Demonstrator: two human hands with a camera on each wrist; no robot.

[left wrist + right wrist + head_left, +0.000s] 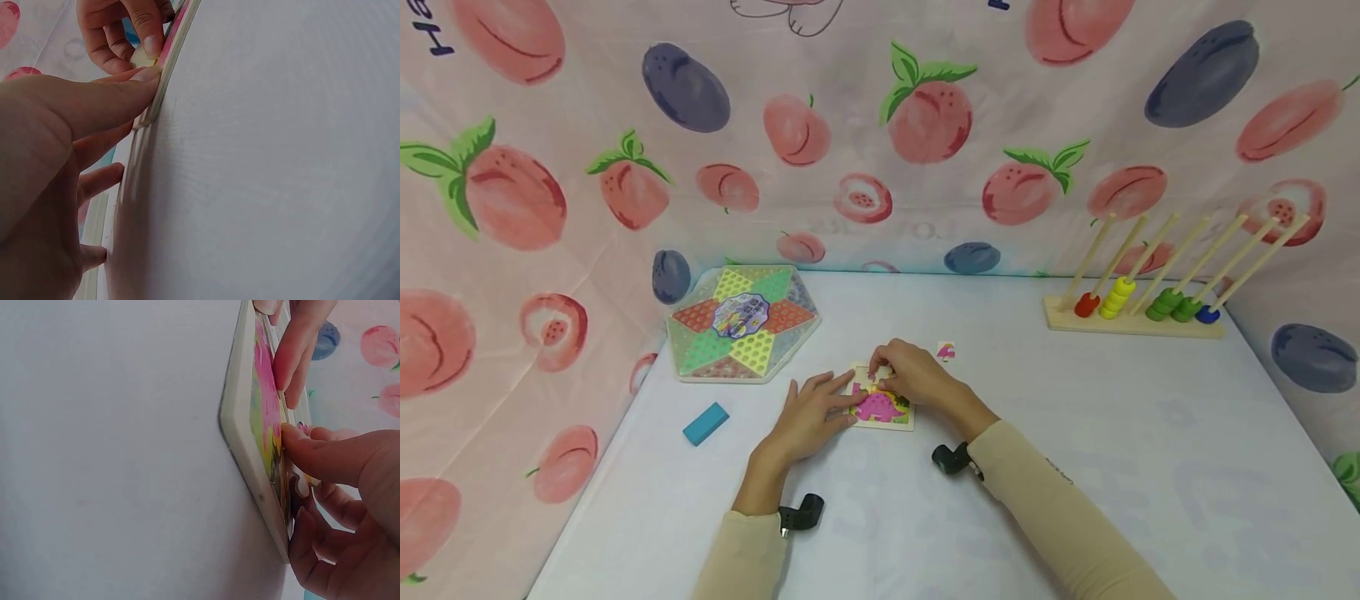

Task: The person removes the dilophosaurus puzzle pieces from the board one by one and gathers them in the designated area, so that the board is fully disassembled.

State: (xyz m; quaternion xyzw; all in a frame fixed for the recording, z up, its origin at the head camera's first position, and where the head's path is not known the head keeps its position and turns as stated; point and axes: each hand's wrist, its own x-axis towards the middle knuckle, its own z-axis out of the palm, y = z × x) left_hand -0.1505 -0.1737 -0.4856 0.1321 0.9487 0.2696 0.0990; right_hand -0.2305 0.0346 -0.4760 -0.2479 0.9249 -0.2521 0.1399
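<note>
A small wooden jigsaw board (880, 411) with a pink dinosaur picture lies flat on the white table, between both hands. My left hand (808, 417) rests at its left side, fingers spread and fairly straight, thumb and index fingertip touching the board. Over the board's upper part, my right hand (917, 373) pinches a small puzzle piece (302, 486) between thumb and curled fingers, close above the picture; the fingers hide much of this piece. A loose puzzle piece (946, 351) with a pink print lies just beyond the right hand.
A blue rectangular block (706, 424) lies left of the left hand. Behind it sits a hexagonal Chinese checkers board (741, 358). At the back right stands a wooden counting rack (1135, 323) with upright rods and coloured beads. A fruit-print cloth (865, 125) hangs behind the table.
</note>
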